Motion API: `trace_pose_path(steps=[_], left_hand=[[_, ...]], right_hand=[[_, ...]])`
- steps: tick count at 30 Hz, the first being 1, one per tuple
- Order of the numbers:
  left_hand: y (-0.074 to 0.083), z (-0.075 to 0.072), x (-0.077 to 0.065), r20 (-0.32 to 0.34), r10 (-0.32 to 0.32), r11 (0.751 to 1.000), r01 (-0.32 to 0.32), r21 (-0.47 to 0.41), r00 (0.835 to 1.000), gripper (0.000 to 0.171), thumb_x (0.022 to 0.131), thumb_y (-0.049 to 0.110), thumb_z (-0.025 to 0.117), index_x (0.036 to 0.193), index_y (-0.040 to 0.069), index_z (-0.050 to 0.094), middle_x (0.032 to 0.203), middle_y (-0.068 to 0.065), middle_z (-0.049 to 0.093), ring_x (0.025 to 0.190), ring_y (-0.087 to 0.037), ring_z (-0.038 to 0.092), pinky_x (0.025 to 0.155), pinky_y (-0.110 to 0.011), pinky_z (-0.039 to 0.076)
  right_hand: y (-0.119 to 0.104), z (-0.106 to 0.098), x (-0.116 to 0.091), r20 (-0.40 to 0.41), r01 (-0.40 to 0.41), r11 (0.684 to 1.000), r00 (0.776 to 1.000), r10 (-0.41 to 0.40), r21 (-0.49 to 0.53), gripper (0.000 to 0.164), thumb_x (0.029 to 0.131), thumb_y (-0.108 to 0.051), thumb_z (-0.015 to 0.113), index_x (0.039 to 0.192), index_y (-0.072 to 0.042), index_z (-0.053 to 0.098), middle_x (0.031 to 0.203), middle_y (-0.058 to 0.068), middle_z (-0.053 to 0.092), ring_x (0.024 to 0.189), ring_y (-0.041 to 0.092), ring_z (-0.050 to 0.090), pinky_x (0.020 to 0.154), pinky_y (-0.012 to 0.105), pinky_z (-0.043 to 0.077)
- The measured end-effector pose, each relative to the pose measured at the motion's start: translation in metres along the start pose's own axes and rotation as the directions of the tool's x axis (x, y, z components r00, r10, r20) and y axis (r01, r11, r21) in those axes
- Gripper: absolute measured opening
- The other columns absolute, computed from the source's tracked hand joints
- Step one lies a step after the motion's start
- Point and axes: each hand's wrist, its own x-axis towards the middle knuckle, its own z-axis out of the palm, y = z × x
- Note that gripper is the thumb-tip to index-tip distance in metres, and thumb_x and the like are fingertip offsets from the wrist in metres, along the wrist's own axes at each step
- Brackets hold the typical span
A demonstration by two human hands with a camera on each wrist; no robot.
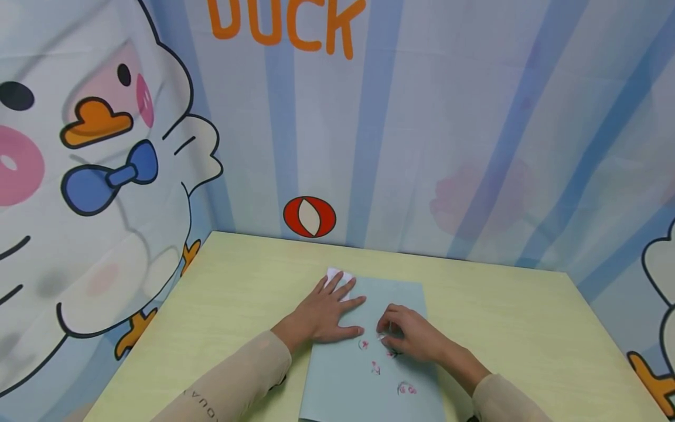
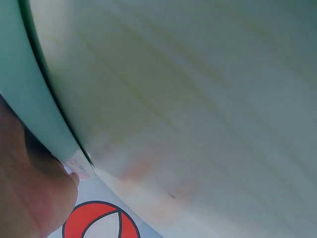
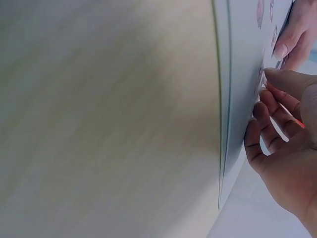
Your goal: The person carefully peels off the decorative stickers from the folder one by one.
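Observation:
A light blue folder or booklet [image 1: 353,390] lies on the table, with several small pink-and-dark stickers [image 1: 375,367] on its cover. My left hand [image 1: 328,313] rests on the upper left of the cover, fingers spread. Beneath its fingertips is a small white printed sheet [image 1: 332,273], partly covered by the hand. Over the right half of the cover, my right hand [image 1: 413,334] pinches a tiny clear sticker [image 1: 381,336] between thumb and fingers, close to the surface. In the right wrist view the curled fingers [image 3: 253,136] are at the cover; the sticker is mostly hidden there.
The pale yellow table [image 1: 253,275] extends on both sides of the folder. Behind it hangs a striped blue cloth backdrop [image 1: 422,117] printed with ducks and a red-and-white ball [image 1: 309,217].

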Motion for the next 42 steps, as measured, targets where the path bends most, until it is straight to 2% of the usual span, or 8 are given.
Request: trace_pose_path(steps=[16,21,24,35,42], left_hand=[[0.0003,-0.0017,-0.0026,-0.004,0.008,1.000,-0.008,-0.026,1.000,0.078,0.100,0.078,0.037,0.166,0.035,0.038,0.177,-0.004,0.020,0.163,-0.036,0.010,0.129,-0.058,0.011],[0.0001,-0.0003,-0.0027,-0.007,0.008,0.999,-0.008,-0.032,1.000,0.078,0.100,0.078,0.037,0.166,0.035,0.038,0.177,-0.004,0.020,0.163,-0.036,0.009,0.129,-0.058,0.011],[0.0001,-0.0006,-0.0021,-0.008,0.008,0.999,-0.008,-0.032,1.000,0.078,0.100,0.078,0.037,0.166,0.035,0.038,0.177,-0.004,0.020,0.163,-0.036,0.009,0.129,-0.058,0.010],[-0.0001,-0.0039,-0.0019,0.003,0.003,0.999,-0.003,-0.044,1.000,0.079,0.100,0.079,0.036,0.166,0.035,0.037,0.177,-0.005,0.019,0.164,-0.036,0.007,0.129,-0.058,0.009],[0.0008,-0.0043,-0.0029,0.006,0.003,0.999,-0.003,-0.052,1.000,0.080,0.100,0.079,0.036,0.166,0.035,0.037,0.177,-0.005,0.019,0.163,-0.036,0.008,0.129,-0.059,0.010]], right_hand=[[-0.0006,0.0011,0.0013,0.037,-0.055,0.998,0.998,0.054,0.038,0.008,0.098,-0.008,0.072,0.104,-0.014,0.071,0.104,-0.005,0.061,0.094,0.010,0.060,0.087,0.036,0.055],[-0.0016,0.0011,0.0005,0.042,-0.063,0.997,0.997,0.061,0.046,0.003,0.101,-0.014,0.072,0.104,-0.013,0.071,0.102,-0.007,0.060,0.092,0.009,0.058,0.084,0.034,0.053],[-0.0023,0.0012,-0.0005,0.046,-0.068,0.996,0.997,0.065,0.052,0.006,0.103,-0.018,0.071,0.104,-0.012,0.070,0.100,-0.007,0.060,0.090,0.009,0.057,0.083,0.033,0.052],[-0.0022,-0.0030,-0.0001,0.031,-0.074,0.982,0.997,0.069,0.175,0.006,0.104,-0.011,0.069,0.101,-0.016,0.069,0.089,-0.008,0.066,0.079,0.007,0.060,0.074,0.028,0.053],[-0.0013,-0.0068,-0.0007,0.025,-0.109,0.974,0.994,0.106,0.200,0.005,0.104,-0.013,0.068,0.101,-0.015,0.072,0.090,-0.008,0.071,0.081,0.007,0.064,0.076,0.029,0.055]])
